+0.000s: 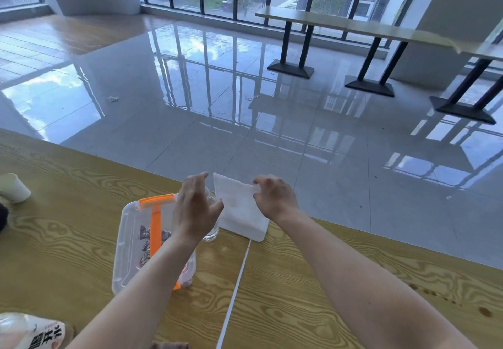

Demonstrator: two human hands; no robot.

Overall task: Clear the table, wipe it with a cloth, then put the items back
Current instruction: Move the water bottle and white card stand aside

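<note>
A white cloth (pixel 239 207) hangs above the far edge of the wooden table (pixel 313 294), its lower edge near the tabletop. My right hand (pixel 275 199) pinches its upper right edge. My left hand (pixel 196 207) hovers with fingers apart at the cloth's left side, just touching or very close to it. Under my left forearm lies a clear plastic tray (pixel 130 248) holding an orange razor (pixel 156 218). A clear plastic bottle (pixel 211 231) stands behind my left hand, mostly hidden.
A white paper cup (pixel 13 188) lies at the table's left edge. A printed plastic bag (pixel 30 332) sits at the near left corner. A white seam (pixel 236 286) runs across the tabletop. Beyond the table are glossy floor tiles and other tables (pixel 353 25).
</note>
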